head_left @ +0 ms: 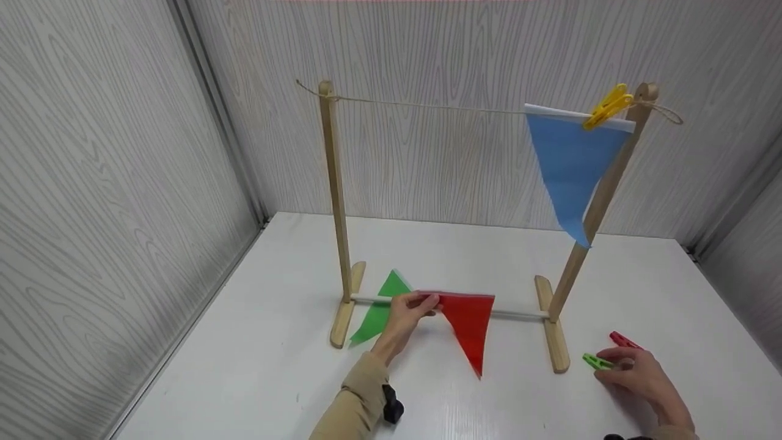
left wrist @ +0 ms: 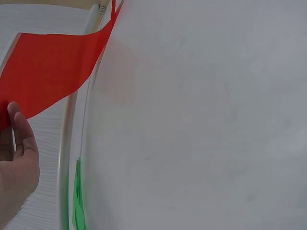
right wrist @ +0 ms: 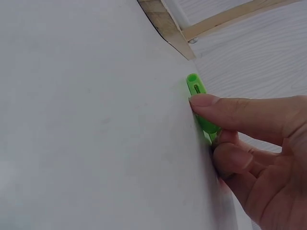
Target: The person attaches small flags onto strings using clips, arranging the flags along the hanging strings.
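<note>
My left hand (head_left: 410, 310) pinches the top corner of a red triangular flag (head_left: 469, 324) and holds it just above the table in front of the wooden stand's base rod; the flag (left wrist: 48, 67) hangs from my fingers (left wrist: 21, 139). A green flag (head_left: 380, 308) lies flat on the table beside that hand. My right hand (head_left: 635, 373) pinches a green clothespin (head_left: 595, 361) on the table at the right; my fingers (right wrist: 230, 115) close over the clothespin (right wrist: 199, 103). A red clothespin (head_left: 623, 340) lies just behind it.
A wooden stand (head_left: 333, 201) with two posts and a string (head_left: 427, 106) across the top stands mid-table. A blue flag (head_left: 571, 171) hangs from the string at the right post, held by a yellow clothespin (head_left: 608, 106). Grey walls enclose the white table (head_left: 244, 366).
</note>
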`<state>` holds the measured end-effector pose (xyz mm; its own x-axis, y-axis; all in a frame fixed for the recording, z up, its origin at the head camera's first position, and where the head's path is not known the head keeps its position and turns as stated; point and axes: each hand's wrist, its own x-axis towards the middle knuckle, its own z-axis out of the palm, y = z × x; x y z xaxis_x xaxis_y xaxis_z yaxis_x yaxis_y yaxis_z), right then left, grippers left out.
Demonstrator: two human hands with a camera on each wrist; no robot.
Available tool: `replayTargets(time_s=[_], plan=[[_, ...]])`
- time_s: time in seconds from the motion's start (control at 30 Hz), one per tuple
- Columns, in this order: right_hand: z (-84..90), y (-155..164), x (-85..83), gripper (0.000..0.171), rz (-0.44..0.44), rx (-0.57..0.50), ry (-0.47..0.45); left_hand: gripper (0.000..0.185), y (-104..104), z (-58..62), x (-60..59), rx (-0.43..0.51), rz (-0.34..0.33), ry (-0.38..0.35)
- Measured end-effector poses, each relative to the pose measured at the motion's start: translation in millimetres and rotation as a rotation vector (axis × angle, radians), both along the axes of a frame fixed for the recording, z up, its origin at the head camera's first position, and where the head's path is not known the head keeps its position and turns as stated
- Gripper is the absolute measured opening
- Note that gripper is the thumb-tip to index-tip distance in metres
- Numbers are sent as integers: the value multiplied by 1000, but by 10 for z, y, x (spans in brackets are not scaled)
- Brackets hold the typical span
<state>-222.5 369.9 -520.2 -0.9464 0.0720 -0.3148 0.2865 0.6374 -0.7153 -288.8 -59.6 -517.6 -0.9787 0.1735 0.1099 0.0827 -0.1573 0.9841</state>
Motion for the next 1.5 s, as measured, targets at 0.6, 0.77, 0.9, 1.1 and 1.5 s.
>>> replayTargets(time_s=[0.6,0.77,0.9,1.1,1.5], plan=[[26,-187,-66,30,81,161,208,30,-51,19,17,-11,2,8],[68,-238,-65,32,80,112,222,30,-52,34,25,-14,-9,22],[72,-302,-54,39,35,121,268,30,-55,43,29,-13,-8,22],[66,-418,-61,49,-147,-41,389,29,-62,44,15,10,21,19],[164,-574,-74,41,-281,-670,390,28,-58,74,17,46,83,-1]])
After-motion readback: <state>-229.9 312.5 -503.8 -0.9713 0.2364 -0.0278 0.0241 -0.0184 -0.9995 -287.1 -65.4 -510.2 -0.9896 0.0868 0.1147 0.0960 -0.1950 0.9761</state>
